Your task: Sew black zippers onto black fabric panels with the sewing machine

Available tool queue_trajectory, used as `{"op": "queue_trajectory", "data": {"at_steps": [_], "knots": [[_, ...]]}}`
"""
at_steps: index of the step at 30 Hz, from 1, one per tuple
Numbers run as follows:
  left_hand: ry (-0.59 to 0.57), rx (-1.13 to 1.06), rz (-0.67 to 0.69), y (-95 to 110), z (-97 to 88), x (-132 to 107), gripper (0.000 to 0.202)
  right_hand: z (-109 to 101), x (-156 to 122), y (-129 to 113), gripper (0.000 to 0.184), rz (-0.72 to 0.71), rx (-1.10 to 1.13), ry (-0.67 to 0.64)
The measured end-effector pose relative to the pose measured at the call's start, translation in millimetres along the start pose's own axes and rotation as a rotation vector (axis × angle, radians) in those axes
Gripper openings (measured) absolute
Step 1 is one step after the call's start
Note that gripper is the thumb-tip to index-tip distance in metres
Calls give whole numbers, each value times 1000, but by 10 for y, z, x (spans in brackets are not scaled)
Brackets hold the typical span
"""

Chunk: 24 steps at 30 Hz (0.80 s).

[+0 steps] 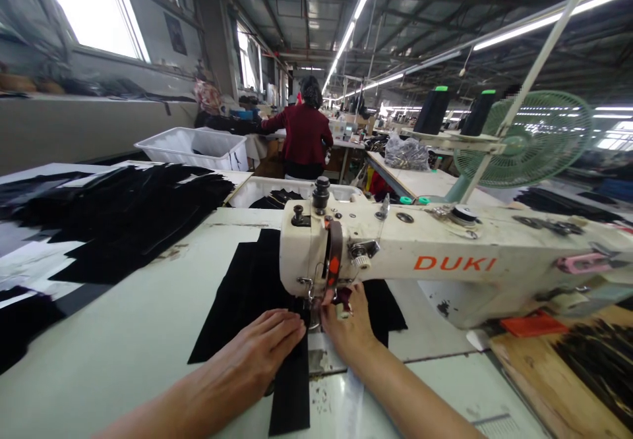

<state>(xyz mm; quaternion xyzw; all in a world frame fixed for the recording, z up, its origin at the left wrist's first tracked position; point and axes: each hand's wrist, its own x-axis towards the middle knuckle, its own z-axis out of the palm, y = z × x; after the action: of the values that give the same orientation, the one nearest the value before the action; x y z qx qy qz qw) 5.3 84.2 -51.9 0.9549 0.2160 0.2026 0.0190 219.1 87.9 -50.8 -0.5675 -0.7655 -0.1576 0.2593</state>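
A white sewing machine (pixel 395 241) with orange lettering stands in front of me. Under its needle area lies a black fabric piece (pixel 237 294), spread out to the left. A narrow black strip (pixel 291 399) runs from the needle area toward me. My left hand (pixel 271 340) rests flat on the black fabric, fingers stretched out and together, just left of the presser foot (pixel 314 320). Close on the foot's right side is my right hand (pixel 351 327); the machine head partly hides its fingers. Something dark red shows by those fingers, too small to make out. More black fabric lies behind that hand.
Black fabric pieces (pixel 133 208) are heaped on the table's left. White bins (pixel 198 149) stand beyond it. Thread cones (pixel 432 111) and a green fan (pixel 524 139) are at the right. A person in dark red (pixel 306 132) sits ahead, back turned.
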Motion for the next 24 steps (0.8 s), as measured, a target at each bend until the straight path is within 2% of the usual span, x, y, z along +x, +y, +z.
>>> {"op": "queue_trajectory", "data": {"at_steps": [2,3,6,8,11,13,17,21,24], "knots": [[25,-23,-7,13,-14,17,62,-193,-65,40,9,-10,12,-28],[39,-32,-14,24,-28,30,61,-288,-106,55,14,-37,31,-44],[54,-64,-54,58,-88,67,55,-453,-205,77,26,-196,148,-74],[41,-96,-98,69,-120,73,56,-434,-231,71,28,-284,217,-76],[60,-159,-155,55,-129,53,58,-329,-228,46,28,-334,235,-86],[94,-231,-196,39,-131,45,49,-293,-216,30,27,-345,225,-117],[182,-401,-377,41,-198,88,30,-331,-188,23,20,-382,225,-216],[120,-385,-318,91,-288,144,37,-356,-148,32,13,-340,278,-224],[96,-315,-374,151,-286,159,32,-343,-140,33,12,-313,296,-184]]}}
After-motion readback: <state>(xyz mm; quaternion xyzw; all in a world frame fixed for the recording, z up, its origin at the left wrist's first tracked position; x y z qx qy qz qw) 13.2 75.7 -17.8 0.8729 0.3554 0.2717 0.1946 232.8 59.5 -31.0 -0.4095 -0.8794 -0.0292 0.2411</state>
